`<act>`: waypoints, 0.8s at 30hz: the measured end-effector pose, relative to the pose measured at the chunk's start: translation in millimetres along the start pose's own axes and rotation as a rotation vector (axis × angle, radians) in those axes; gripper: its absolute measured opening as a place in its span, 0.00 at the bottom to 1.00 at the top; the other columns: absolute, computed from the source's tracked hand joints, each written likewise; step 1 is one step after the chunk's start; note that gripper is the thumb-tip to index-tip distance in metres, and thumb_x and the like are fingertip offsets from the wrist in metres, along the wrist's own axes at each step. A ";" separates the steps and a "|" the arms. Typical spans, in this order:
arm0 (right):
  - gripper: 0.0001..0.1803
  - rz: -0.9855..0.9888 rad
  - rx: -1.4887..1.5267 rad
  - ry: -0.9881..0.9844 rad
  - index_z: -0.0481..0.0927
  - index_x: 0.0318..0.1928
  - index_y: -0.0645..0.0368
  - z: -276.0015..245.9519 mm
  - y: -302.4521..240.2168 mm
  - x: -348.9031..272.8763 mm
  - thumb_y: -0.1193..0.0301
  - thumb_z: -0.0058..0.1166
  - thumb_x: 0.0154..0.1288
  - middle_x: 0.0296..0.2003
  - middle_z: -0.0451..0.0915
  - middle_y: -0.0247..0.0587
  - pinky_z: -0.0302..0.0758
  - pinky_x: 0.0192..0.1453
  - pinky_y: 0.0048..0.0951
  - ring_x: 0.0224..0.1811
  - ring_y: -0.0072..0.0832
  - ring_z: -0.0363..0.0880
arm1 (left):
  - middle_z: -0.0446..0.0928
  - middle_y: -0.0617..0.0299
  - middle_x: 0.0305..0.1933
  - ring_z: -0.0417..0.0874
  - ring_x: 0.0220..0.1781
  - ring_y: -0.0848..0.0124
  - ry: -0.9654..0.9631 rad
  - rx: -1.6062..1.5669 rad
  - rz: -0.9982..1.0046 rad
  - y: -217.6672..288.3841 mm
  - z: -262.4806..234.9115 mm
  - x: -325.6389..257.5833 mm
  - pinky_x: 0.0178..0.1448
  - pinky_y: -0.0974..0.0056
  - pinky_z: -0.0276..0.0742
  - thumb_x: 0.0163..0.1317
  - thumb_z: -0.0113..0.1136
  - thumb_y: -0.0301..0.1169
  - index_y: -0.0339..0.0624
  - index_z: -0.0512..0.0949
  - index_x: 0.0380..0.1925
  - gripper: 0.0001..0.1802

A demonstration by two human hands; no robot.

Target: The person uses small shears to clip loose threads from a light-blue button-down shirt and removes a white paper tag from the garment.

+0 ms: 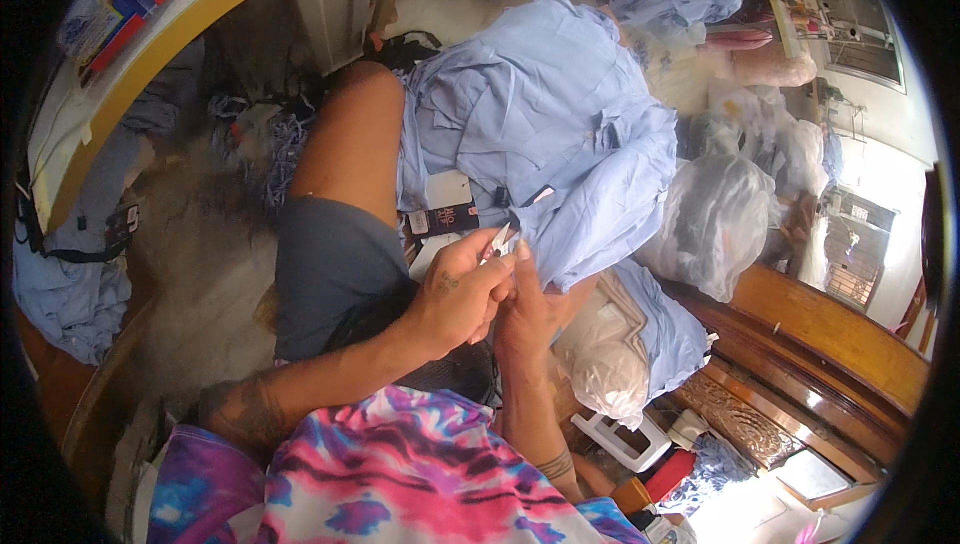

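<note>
A light blue shirt (540, 94) lies heaped and creased across my lap. My left hand (458, 292) is closed around small thread snips (499, 240), whose pointed blades stick up past the fingers beside the cloth. Close against it, my right hand (528, 306) pinches an edge of the shirt between thumb and fingers. The blades are very near the right thumb; whether they touch the fabric I cannot tell. A hang tag (447, 209), white and dark, lies against the shirt just beyond my left hand.
Plastic-wrapped bundles (715, 219) stand at the right, beside a wrapped beige bundle (605, 349). A carved wooden piece of furniture (745, 414) is at the lower right. A yellow-edged table (190, 19) curves along the upper left, with blue cloth (75, 289) heaped below.
</note>
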State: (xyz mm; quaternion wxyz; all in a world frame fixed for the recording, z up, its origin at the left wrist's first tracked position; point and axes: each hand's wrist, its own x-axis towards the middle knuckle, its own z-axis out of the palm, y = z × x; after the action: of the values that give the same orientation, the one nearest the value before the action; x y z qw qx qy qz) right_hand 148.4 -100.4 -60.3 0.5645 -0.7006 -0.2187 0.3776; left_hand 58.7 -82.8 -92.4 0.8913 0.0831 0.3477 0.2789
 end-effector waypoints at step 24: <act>0.10 0.264 0.203 0.017 0.76 0.38 0.58 -26.6 14.7 6.6 0.67 0.63 0.73 0.22 0.71 0.25 0.63 0.26 0.21 0.20 0.14 0.66 | 0.69 0.68 0.24 0.63 0.11 0.81 0.055 0.068 0.113 10.1 8.0 -7.5 0.11 0.70 0.61 0.76 0.51 0.32 0.39 0.74 0.50 0.10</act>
State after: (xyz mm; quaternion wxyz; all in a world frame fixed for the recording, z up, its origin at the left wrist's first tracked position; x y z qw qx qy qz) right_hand 171.3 -116.1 -74.2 0.5796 -0.6660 -0.0806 0.4626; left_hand 55.1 -78.3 -78.7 0.8608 0.1254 0.3761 0.3190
